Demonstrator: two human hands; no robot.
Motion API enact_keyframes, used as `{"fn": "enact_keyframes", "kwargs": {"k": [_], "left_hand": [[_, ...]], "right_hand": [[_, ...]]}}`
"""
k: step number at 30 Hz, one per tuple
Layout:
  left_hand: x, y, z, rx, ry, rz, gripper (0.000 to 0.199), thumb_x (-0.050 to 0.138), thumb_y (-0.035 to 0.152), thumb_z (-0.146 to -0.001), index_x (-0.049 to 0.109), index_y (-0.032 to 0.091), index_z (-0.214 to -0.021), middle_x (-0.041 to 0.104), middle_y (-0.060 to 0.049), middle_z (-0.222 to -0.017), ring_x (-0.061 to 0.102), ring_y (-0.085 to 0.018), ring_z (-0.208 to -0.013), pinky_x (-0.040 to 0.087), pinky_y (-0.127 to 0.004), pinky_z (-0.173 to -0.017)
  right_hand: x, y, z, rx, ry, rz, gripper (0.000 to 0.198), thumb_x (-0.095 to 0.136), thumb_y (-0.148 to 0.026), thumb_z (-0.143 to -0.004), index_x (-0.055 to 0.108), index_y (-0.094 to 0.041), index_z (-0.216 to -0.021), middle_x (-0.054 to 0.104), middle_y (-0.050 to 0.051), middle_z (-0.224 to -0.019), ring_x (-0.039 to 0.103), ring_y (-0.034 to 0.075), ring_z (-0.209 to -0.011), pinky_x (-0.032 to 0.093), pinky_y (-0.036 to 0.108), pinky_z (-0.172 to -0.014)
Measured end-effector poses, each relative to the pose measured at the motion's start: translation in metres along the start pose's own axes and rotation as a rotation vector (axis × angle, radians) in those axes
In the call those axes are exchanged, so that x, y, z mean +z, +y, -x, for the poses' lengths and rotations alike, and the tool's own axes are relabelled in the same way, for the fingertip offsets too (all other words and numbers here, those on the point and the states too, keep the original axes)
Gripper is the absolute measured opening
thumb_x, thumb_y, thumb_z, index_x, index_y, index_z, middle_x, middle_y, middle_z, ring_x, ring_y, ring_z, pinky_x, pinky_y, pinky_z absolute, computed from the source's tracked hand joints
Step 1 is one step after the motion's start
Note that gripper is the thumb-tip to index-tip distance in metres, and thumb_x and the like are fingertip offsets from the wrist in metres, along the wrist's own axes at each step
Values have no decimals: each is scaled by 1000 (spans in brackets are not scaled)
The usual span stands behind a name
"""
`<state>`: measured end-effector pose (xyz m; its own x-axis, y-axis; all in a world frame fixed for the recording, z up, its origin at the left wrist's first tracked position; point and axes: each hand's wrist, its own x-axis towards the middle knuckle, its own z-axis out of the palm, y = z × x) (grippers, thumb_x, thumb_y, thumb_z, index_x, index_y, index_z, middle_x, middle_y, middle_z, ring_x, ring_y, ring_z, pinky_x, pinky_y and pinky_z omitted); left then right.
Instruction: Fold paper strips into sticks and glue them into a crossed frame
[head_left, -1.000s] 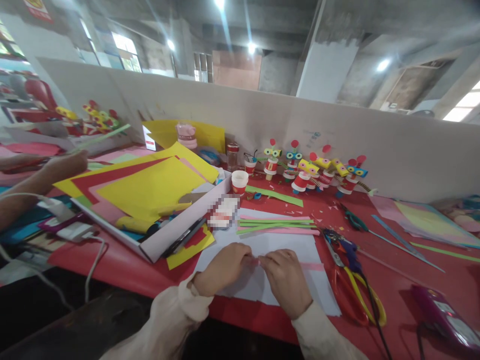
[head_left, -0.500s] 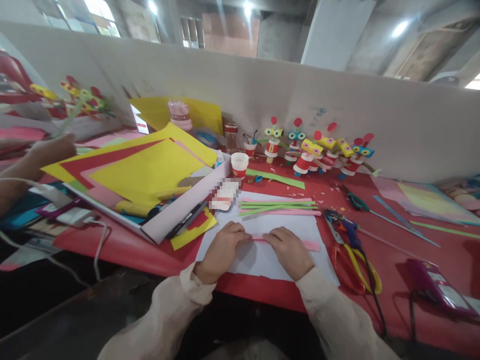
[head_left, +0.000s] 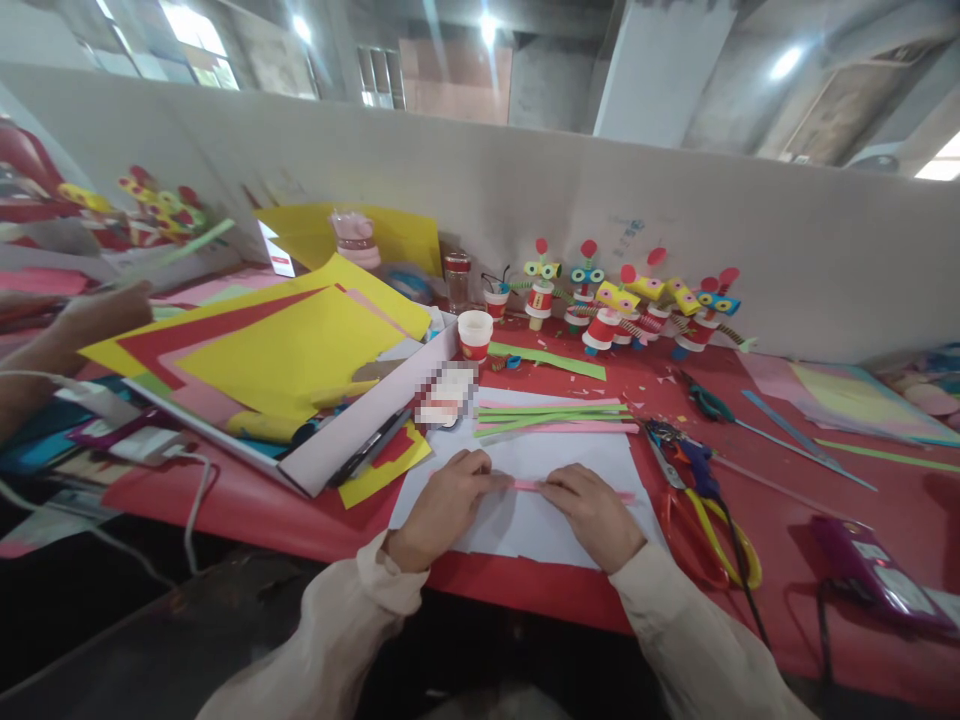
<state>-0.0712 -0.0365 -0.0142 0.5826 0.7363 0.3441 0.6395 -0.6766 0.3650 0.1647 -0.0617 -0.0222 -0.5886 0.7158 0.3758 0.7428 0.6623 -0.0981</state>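
A narrow pink paper strip [head_left: 527, 485] runs between my two hands, low over a white sheet [head_left: 499, 530]. Near its left end, the fingers of my left hand [head_left: 444, 503] are pinched on it. My right hand [head_left: 596, 512] pinches it further right, and a pink end shows past those fingers. The strip looks thin, as if folded lengthwise, but the fold itself is too small to make out. Just beyond my hands, several green and pink paper strips [head_left: 555, 415] lie on the same sheet.
Scissors [head_left: 705, 530] and a glue gun [head_left: 701, 470] lie right of the sheet. At left stands a box [head_left: 375, 405] with yellow paper [head_left: 292, 345]. Paper cups [head_left: 475, 335] and several paper-cup figures [head_left: 604, 325] line the back. Another person's hand [head_left: 105, 320] holds a green strip at far left.
My right hand has slid a little to the right along the strip, and the pink part beyond it looks narrower. The other person's green strip has swung down toward the right.
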Motion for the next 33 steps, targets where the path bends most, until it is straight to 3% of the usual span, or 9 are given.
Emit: {"fn": "enact_keyframes", "kwargs": {"k": [7,13,26,33], "left_hand": [[1,0,1,-1,-15,-48,40,42,7,-87,66,30,-108,53,-2,-86,49,-14,-84,47,-24,-74],[4,0,2,-14,-13,-88,48,41,-1,-81,66,30,-108,52,-2,-86,49,-14,-84,47,-24,-75],[2,2,2,-8,9,-67,43,42,3,-84,67,30,-108,53,-2,-85,50,-14,-83,47,-25,-74],[6,-3,1,-19,1,12,43,43,3,-83,69,28,-105,53,-3,-88,49,-15,-85,47,-28,-80]], "right_hand": [[-6,11,18,16,33,115,27,54,-8,-83,65,-19,-105,67,6,-96,56,18,-90,47,33,-81],[-15,24,37,22,29,208,28,50,-6,-84,65,-18,-104,67,6,-96,57,17,-89,46,31,-80],[-29,28,60,82,27,418,32,50,1,-80,66,-16,-102,69,5,-96,55,19,-89,40,32,-77],[-45,22,59,130,-91,518,27,58,-7,-81,66,-18,-104,70,3,-96,54,20,-89,37,33,-73]]}}
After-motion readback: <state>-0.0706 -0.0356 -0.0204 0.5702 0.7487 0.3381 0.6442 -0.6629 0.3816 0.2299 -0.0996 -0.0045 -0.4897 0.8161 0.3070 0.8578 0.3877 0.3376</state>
